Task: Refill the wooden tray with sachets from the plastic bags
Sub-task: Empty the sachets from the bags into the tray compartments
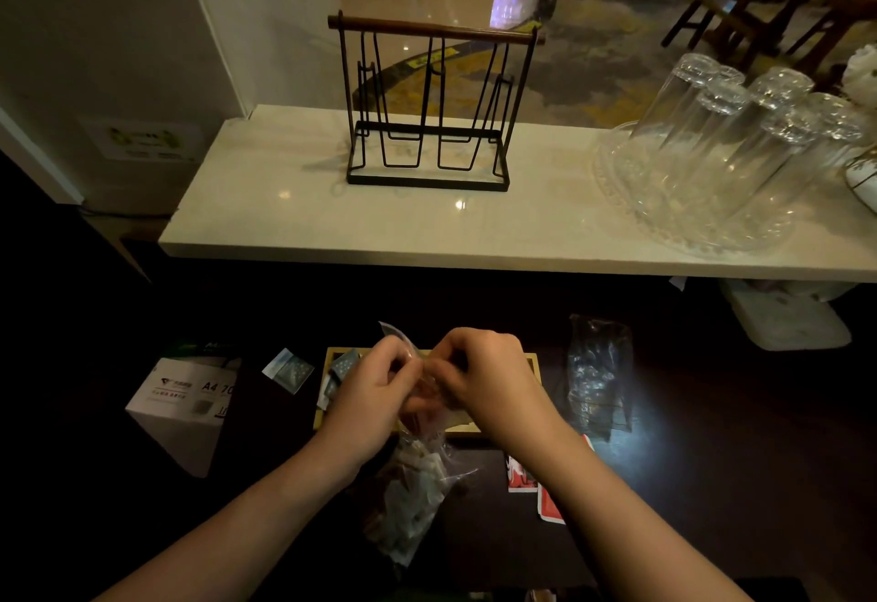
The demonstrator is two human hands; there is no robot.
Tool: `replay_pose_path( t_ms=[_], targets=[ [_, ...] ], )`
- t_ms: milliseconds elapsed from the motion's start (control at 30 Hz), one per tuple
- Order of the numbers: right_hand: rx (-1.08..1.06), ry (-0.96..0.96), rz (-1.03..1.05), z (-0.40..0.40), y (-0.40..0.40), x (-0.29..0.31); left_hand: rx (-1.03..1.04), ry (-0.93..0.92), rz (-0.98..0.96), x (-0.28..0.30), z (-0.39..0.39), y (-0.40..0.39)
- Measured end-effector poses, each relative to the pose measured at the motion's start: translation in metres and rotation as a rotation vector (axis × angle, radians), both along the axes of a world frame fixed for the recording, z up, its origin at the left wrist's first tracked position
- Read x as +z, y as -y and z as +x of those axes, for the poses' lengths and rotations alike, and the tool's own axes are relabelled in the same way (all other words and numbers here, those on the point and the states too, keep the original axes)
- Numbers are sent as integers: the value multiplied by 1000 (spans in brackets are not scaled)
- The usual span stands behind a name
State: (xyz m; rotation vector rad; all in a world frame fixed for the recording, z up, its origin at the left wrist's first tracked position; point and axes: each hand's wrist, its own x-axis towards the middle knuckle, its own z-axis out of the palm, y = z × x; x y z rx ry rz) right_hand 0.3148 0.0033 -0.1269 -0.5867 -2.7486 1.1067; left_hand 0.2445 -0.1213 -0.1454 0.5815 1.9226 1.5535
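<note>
Head view looks down at a dark surface (712, 483) below a pale shelf (427, 231). Both hands meet over the wooden tray (531, 359), which they largely cover; only its far rim, left edge and a strip of near edge show. The left hand (375, 392) and right hand (484, 373) have their fingers curled closed, pinching the top of a clear plastic bag (413, 497) between them. That bag hangs down toward the camera, full of pale sachets whose print is too blurred to read. Whether the bag mouth is open is hidden by the fingers. A blue sachet (342, 363) lies in the tray's left end, another (288, 370) on the surface just left of the tray. A second bag (599, 376), dark and crumpled, stands right of the tray; its contents cannot be made out. Red packets (545, 502) are partly covered by the right forearm. A white box (185, 407) sits at left. On the shelf stand a wire rack (427, 103) and upturned glasses (721, 141).
</note>
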Motion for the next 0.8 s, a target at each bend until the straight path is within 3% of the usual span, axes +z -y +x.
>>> replay_pose_path(
  t_ms=[167,333,433,500,567,633,700,800],
  targets=[
    [18,-16,18,-2,-1,1,-65,45,18,0,-2,3],
    [-24,40,294,-1,-10,-6,-42,-100,-139,0,-10,7],
    [-67,10,400,6,-40,-8,-114,-363,-298,5,-22,20],
    [90,-1,479,12,-50,-10,-212,-591,-418,13,-28,22],
    [227,-9,562,17,-53,-9,-261,-695,-469,21,-32,19],
    [227,-25,579,18,-58,-6,-285,-672,-469,27,-33,14],
    [148,-96,540,18,-60,-2,-234,-512,-403,31,-35,9],
    [199,-139,224,17,-31,12,-131,-441,-359,31,-33,-3]
  ],
)
